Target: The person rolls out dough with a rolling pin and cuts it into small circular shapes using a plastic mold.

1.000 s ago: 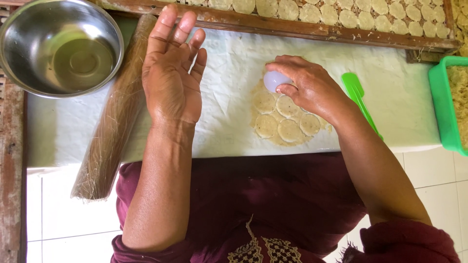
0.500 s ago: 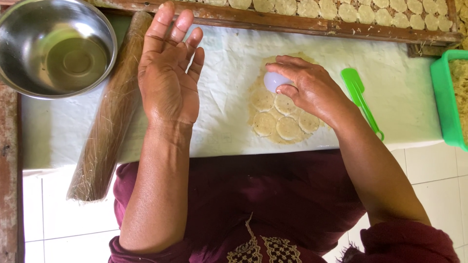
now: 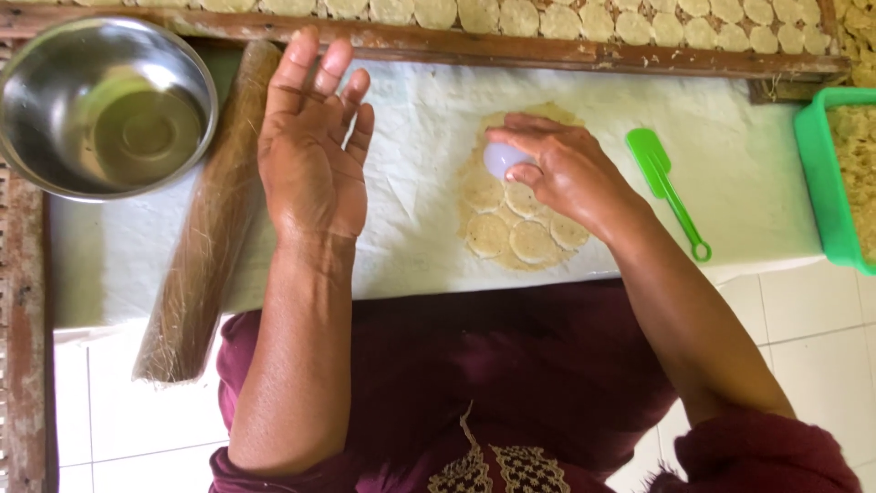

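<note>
Fingers (image 3: 525, 146) of right hand (image 3: 566, 173) press round cutter (image 3: 502, 158) into dough sheet (image 3: 520, 228).

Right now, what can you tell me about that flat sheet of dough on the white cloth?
The thin, pale yellow dough sheet lies flat on the white cloth, with ragged edges. Several round discs are already pressed into it, close together, still sitting in place. The right hand rests over its upper part, pressing a small, pale round cutter into it. The left hand is apart from it, fingers spread.
</note>
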